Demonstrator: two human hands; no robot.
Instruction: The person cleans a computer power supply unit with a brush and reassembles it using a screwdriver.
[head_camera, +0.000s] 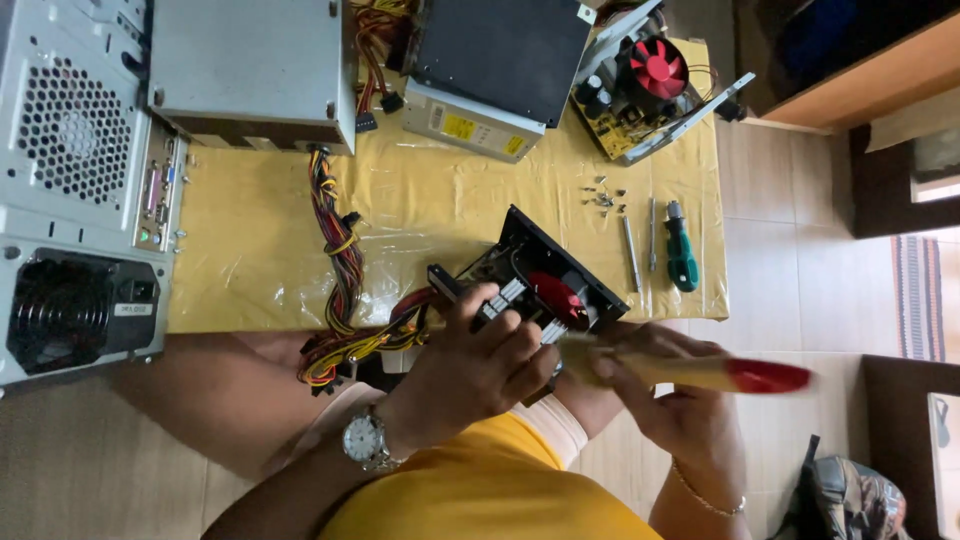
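Now the opened power supply (540, 285) sits tilted at the table's near edge (250, 325), gripped by the left hand (470, 365) with fingers curled over it. Beside it, the right hand (680, 400) is closed around one blurred red-tipped brush (700, 372). Beyond lie one green screwdriver (681, 250) and scattered screws (603, 195).

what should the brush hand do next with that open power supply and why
Probably sweep the brush bristles back into the open power supply. The left hand holds the unit tilted with its red fan exposed, while the right hand grips the brush beside the opening, blurred mid-stroke.
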